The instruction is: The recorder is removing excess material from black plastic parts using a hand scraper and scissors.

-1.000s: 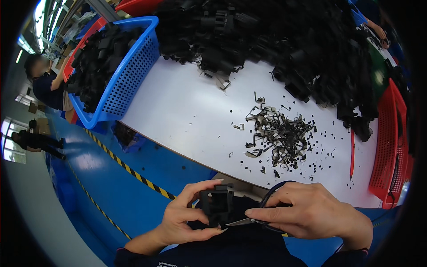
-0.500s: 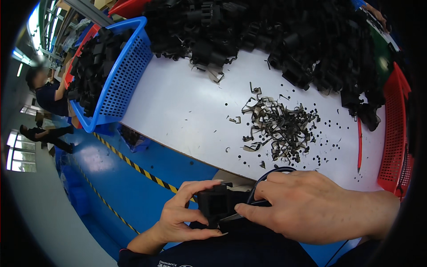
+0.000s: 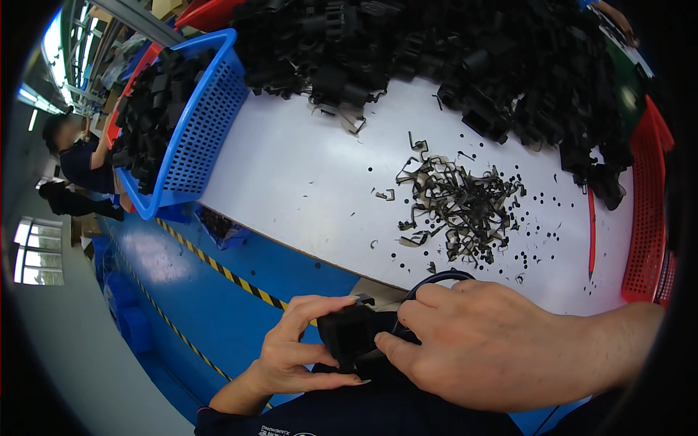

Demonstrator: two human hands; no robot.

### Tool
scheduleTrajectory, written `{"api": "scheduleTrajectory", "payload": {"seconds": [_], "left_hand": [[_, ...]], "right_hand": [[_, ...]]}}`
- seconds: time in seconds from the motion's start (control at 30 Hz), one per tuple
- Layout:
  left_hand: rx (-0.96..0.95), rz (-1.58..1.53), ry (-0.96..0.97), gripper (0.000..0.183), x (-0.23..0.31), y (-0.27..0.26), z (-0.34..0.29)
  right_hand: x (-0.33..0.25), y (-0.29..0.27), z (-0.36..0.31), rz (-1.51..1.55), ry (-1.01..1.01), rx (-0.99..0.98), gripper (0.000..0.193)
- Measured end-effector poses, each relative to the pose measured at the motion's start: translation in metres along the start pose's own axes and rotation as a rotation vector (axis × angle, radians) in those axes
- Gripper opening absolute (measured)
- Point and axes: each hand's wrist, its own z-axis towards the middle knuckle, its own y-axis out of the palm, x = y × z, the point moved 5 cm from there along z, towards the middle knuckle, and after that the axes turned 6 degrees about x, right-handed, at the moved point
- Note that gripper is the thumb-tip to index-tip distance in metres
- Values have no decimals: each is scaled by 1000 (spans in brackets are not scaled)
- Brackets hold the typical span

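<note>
My left hand grips a black moulded plastic part between thumb and fingers, just beyond the table's near edge. The part is boxy, with a square recess and a small tab on top. My right hand is closed around scissors, whose dark blue handle loop shows above the knuckles. The right thumb lies against the side of the plastic part. The blades are mostly hidden between the hand and the part.
A pile of black plastic parts covers the table's far side. Trimmed black scraps lie on the white tabletop. A blue basket of parts stands left, a red basket right, near a red pen-like stick. Another person is far left.
My right hand has shifted slightly left toward the part, and the blade seen earlier beside it is now hidden. The part is tilted a little differently. In the background, a person has moved.
</note>
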Motion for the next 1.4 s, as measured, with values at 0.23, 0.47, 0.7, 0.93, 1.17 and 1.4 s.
{"api": "scheduleTrajectory", "payload": {"seconds": [0.23, 0.47, 0.7, 0.93, 1.17, 1.4], "left_hand": [[12, 2, 41, 23, -1, -1, -3], [25, -20, 48, 24, -4, -2, -5], [50, -50, 39, 26, -6, -3, -7], [101, -59, 6, 26, -6, -4, -10], [148, -55, 1, 26, -6, -4, -12], [184, 31, 50, 28, -1, -5, -13]], "right_hand": [[1, 4, 1, 41, -30, 25, 27], [4, 12, -1, 85, 4, -4, 30], [9, 23, -8, 148, 63, -13, 34], [11, 38, -18, 197, 130, 49, 41], [12, 48, -24, 215, 190, 143, 40], [9, 51, -28, 204, 219, 200, 36]]}}
